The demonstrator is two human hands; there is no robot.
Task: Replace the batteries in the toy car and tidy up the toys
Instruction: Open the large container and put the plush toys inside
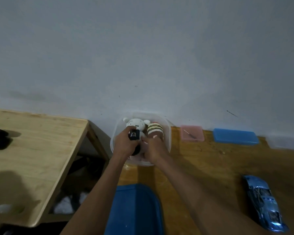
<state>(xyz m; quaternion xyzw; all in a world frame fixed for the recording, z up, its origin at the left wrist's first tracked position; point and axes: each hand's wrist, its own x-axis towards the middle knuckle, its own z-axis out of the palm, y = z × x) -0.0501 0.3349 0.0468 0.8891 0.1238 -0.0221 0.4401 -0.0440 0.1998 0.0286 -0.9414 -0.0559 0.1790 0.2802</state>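
Observation:
A clear plastic tub (pixel 167 133) stands on the wooden floor against the wall. Inside it lie a white plush toy (pixel 135 123) and a striped plush toy (pixel 155 128). Both my hands reach into the tub. My left hand (pixel 124 144) grips a small dark blue toy (pixel 134 134) over the plush. My right hand (pixel 154 147) presses down among the toys, fingers bent beside the striped plush; what it holds is hidden. The shiny blue toy car (pixel 263 202) lies on the floor at the lower right, far from both hands.
A low wooden table (pixel 32 150) stands at the left with dark things on it. A blue lid (pixel 136 211) lies on the floor just below my arms. A pink case (pixel 192 133) and a blue case (pixel 235 136) lie along the wall.

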